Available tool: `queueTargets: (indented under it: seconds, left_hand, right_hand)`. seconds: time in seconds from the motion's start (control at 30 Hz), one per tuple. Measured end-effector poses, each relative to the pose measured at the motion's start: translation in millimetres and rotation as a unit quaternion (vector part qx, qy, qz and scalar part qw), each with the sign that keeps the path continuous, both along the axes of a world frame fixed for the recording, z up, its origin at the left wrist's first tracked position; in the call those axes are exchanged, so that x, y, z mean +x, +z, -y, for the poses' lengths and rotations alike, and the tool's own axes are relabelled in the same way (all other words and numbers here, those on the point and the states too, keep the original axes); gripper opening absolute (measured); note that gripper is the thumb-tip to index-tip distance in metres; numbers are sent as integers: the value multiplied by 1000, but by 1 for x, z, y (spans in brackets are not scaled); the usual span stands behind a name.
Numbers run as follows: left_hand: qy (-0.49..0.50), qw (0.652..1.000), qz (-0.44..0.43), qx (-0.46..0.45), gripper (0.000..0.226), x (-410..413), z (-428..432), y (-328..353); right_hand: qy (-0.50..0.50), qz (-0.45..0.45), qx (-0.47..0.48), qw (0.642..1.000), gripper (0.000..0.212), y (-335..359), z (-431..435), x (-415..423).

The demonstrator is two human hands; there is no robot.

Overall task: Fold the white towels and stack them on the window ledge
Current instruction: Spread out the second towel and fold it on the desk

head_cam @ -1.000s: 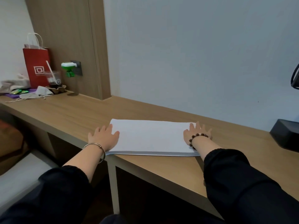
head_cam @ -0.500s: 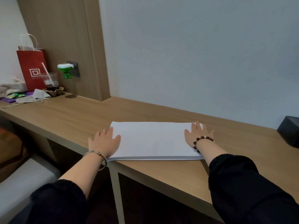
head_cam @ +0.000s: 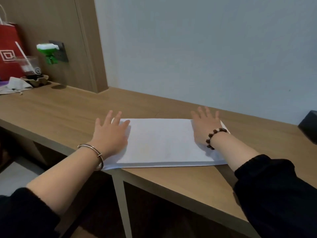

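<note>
A folded white towel (head_cam: 161,141) lies flat on the wooden ledge (head_cam: 68,110), its near edge close to the ledge's front edge. My left hand (head_cam: 111,133) rests palm down on the towel's left end, fingers spread and reaching past its far edge. My right hand (head_cam: 204,127) lies flat on the right end, fingers also spread toward the wall. Neither hand grips the cloth. A metal bangle circles my left wrist and a dark bead bracelet my right.
At the far left stand a red paper bag (head_cam: 8,52), a plastic cup with a straw (head_cam: 29,66) and a crumpled cloth (head_cam: 15,85). A green plug-in device (head_cam: 48,52) hangs on a wall socket. A black object (head_cam: 308,126) sits at the right edge.
Both hands have slid away from me across the towel toward the wall, fingers now past its far edge. The camera has moved closer and shifted right.
</note>
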State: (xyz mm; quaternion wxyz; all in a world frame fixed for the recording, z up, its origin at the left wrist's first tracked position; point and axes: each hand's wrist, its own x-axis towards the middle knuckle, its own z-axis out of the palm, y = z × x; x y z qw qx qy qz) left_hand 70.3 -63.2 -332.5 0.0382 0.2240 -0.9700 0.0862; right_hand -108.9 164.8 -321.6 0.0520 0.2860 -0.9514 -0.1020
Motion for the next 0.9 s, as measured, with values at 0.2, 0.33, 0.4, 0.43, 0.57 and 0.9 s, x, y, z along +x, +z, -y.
queueTargets:
  seconds: [0.2, 0.33, 0.4, 0.43, 0.57, 0.9]
  left_hand:
    - [-156, 968, 64, 185, 67, -65, 39, 25]
    - [-129, 954, 100, 250, 57, -90, 55, 26]
    - [-93, 951, 140, 257, 50, -94, 56, 34]
    - [-80, 948, 160, 264, 48, -93, 56, 38]
    - [-33, 936, 199, 290, 47, -76, 62, 61]
    - [125, 964, 117, 204, 32, 36, 126, 156]
  right_hand:
    - [112, 206, 41, 971, 53, 32, 73, -35]
    - [95, 297, 110, 944, 48, 51, 89, -52]
    - [82, 323, 123, 935, 51, 55, 91, -55]
    - [75, 334, 131, 931, 50, 56, 91, -56]
    - [46, 378, 138, 914, 38, 73, 89, -50]
    - [175, 311, 82, 931, 36, 164, 180, 14]
